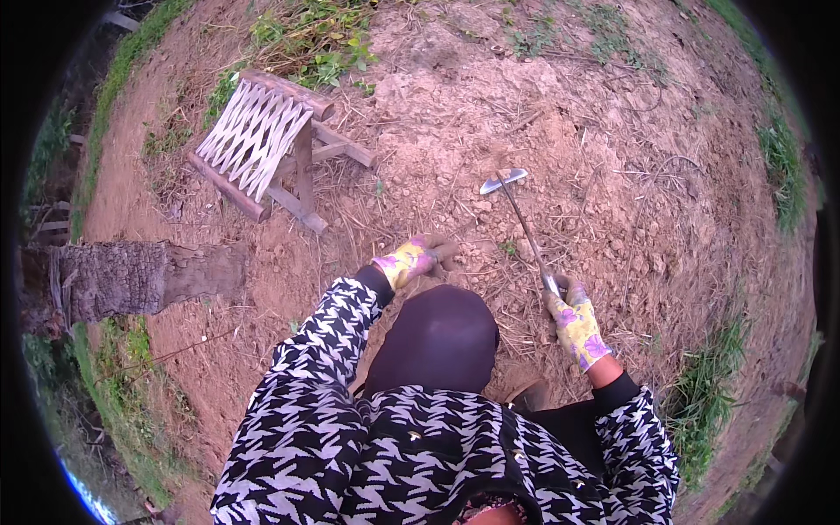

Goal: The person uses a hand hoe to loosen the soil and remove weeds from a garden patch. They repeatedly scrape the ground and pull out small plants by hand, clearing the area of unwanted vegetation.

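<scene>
My right hand (576, 321), in a yellow flowered work glove, grips the handle of a small hand hoe (529, 231). The hoe's thin shaft runs forward to a narrow metal blade (515, 176), which lies at the loose reddish soil (453, 197) with dirt about it. In a matching glove with soiled fingers, my left hand (420, 258) is held low over the ground in front of my bent knee (433, 341). Its fingers are slightly apart and curved, and nothing shows in them.
A low wooden stool (252, 141) with a woven strap seat stands ahead on the left. Nearer on that side is a thick tree trunk (131, 279). Leafy weeds (321, 46) grow beyond the stool, and tall grass (705, 394) stands to my right. Dry stalks litter the soil.
</scene>
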{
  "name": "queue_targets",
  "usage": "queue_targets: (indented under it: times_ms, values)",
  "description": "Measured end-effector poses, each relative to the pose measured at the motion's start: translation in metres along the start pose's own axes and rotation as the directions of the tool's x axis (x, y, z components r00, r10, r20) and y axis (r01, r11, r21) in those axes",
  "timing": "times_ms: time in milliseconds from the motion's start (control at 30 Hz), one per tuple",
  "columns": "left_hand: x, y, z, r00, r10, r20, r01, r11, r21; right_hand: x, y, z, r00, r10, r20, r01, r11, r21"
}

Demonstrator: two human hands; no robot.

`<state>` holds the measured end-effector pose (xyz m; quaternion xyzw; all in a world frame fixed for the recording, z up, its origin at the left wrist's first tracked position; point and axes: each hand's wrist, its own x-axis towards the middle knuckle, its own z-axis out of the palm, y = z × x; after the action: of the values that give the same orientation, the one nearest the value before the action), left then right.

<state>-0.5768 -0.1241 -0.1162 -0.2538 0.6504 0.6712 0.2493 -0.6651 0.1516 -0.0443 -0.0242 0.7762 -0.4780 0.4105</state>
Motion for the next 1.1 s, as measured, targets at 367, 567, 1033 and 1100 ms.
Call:
queue_targets:
  times_ms: [367,567,1033,1100]
  values:
    - [0.007,0.0,0.042,0.959,-0.014,0.284,0.15,0.872,-0.466,0.017,-0.006,0.065,0.919,-0.138,0.37,0.23,0.948,-0.218]
    - [-0.034,-0.07,-0.022,0.878,0.232,-0.419,-0.098,0.943,0.318,-0.002,-0.034,0.012,0.984,-0.157,0.078,0.172,0.948,-0.266]
    - [-0.067,-0.125,-0.077,0.685,0.247,-0.685,0.383,0.678,0.628,-0.009,-0.018,-0.029,0.994,-0.095,-0.047,0.071,0.923,-0.378]
    - [-0.069,-0.133,-0.085,0.722,0.195,-0.664,0.42,0.639,0.645,-0.006,-0.014,-0.03,0.992,-0.109,-0.057,0.081,0.929,-0.361]
